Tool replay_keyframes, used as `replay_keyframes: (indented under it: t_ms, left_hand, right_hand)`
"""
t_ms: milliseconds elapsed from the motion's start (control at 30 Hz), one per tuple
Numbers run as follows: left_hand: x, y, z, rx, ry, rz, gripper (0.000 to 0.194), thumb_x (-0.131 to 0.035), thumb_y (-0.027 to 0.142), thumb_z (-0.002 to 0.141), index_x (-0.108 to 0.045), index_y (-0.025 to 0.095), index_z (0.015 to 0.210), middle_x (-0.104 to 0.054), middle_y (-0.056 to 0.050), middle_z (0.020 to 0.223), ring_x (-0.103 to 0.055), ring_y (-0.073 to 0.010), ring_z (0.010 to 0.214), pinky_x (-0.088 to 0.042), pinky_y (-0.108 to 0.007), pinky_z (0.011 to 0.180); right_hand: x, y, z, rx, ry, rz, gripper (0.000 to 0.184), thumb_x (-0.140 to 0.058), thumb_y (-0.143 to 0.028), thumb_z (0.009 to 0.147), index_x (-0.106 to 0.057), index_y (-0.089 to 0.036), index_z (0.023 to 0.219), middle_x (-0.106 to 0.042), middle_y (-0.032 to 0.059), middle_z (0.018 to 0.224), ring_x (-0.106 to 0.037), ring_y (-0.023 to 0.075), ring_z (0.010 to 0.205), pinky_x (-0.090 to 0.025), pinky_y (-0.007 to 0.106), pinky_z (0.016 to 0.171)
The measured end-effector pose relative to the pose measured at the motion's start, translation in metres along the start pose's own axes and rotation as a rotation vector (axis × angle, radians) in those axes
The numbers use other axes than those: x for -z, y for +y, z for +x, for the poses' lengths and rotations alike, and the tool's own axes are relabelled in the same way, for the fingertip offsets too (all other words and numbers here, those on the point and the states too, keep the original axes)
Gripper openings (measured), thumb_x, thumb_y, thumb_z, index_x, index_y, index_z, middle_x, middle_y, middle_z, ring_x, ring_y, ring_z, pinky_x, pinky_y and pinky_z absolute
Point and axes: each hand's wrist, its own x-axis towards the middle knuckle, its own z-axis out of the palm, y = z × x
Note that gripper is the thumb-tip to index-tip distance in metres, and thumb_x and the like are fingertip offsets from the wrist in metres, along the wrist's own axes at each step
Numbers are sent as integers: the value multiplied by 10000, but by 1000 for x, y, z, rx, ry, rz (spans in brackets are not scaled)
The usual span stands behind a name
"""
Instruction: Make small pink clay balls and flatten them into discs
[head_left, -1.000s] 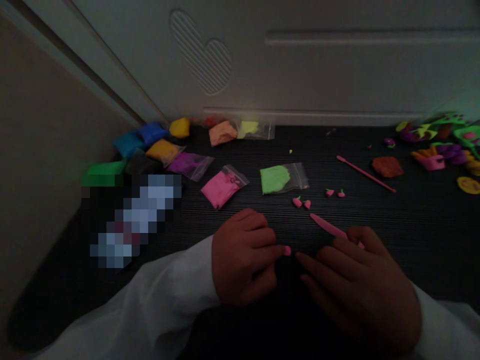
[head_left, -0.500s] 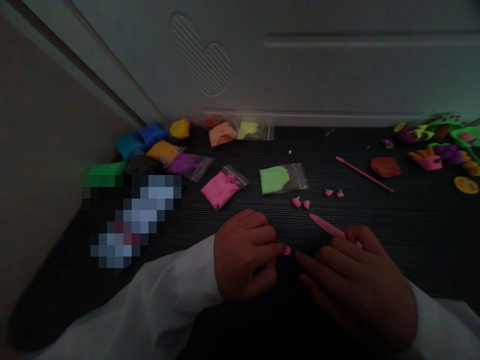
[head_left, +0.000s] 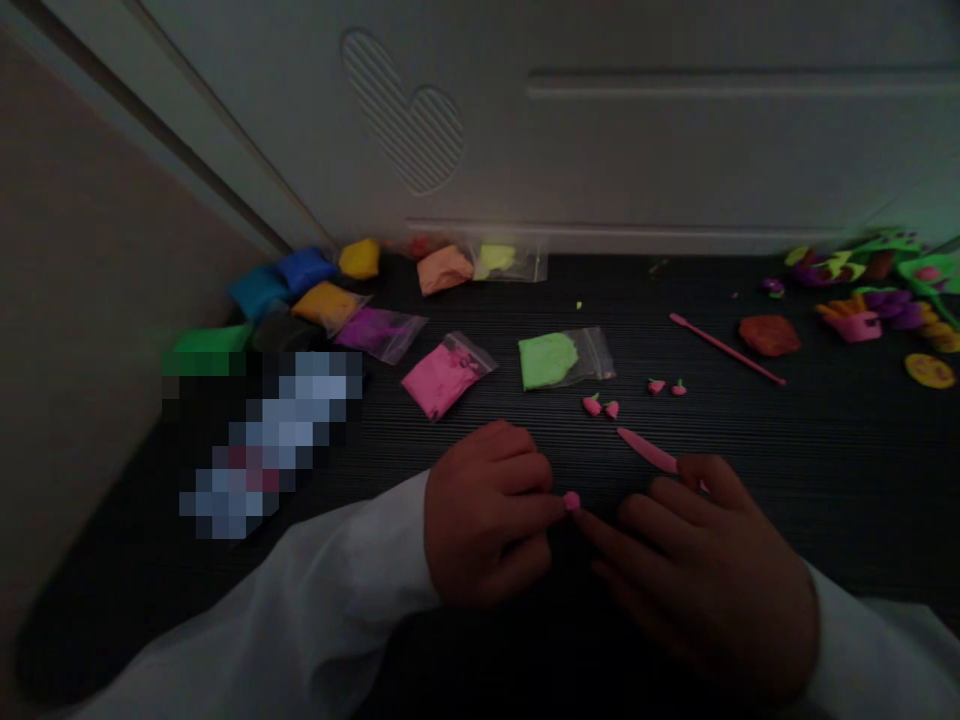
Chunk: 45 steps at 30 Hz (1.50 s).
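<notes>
A small round pink clay ball (head_left: 571, 501) sits between my two index fingertips, close above the dark tabletop. My left hand (head_left: 491, 515) has its other fingers curled, and its index fingertip presses the ball's left side. From the right, the outstretched index finger of my right hand (head_left: 705, 575) touches the ball; its thumb is apart below and the other fingers are bent. Under that hand's little finger lies the handle of a pink plastic clay knife (head_left: 646, 450); whether the finger grips it, I cannot tell. Just beyond are several tiny pink clay fruits (head_left: 592, 405) with green tops.
Bags of pink clay (head_left: 442, 380) and light green clay (head_left: 547, 360) lie ahead. More coloured clay packs (head_left: 307, 268) sit back left, near a blurred-out item (head_left: 285, 430). A thin pink tool (head_left: 727, 348), a reddish-brown lump (head_left: 769, 335) and finished clay figures (head_left: 855, 320) are rightward.
My right hand has moved left, and its index fingertip now meets the pink ball. More of the knife's handle shows. The left hand has barely moved.
</notes>
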Motion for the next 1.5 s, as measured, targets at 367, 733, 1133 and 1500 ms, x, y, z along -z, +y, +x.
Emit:
replay_keyframes:
  t_ms: [367,733,1133,1500]
  left_hand:
    - [0,1,0,-19,-29,55,253,-390,187,729,-628,135,796,-525,-59,625,-403,-178,661,-344,-351,590]
    - [1,2,-1,-19,-38,40,278,-397,192,733,-623,121,878,-539,-70,645,-402,-188,663,-342,-364,593]
    - [-1,2,-1,5,-53,56,296,-391,194,740,-614,138,927,-545,-70,671,-406,-186,671,-343,-363,595]
    - [-3,0,-2,19,-55,71,300,-401,199,727,-615,141,929,-527,-67,656,-403,-186,675,-344,-357,595]
  right_hand:
    - [1,0,-1,2,14,14,277,-419,-316,808,-519,-234,1052,-521,-22,678,-434,160,642,-279,425,675]
    - [2,0,2,3,-1,10,279,-413,-306,809,-523,-224,1052,-526,-20,676,-445,165,638,-283,428,671]
    - [2,0,0,6,40,21,257,-429,-291,805,-541,-216,1024,-523,-21,661,-440,158,627,-292,424,671]
    - [3,0,0,3,50,20,245,-431,-286,801,-558,-216,998,-531,-13,645,-446,151,619,-284,415,683]
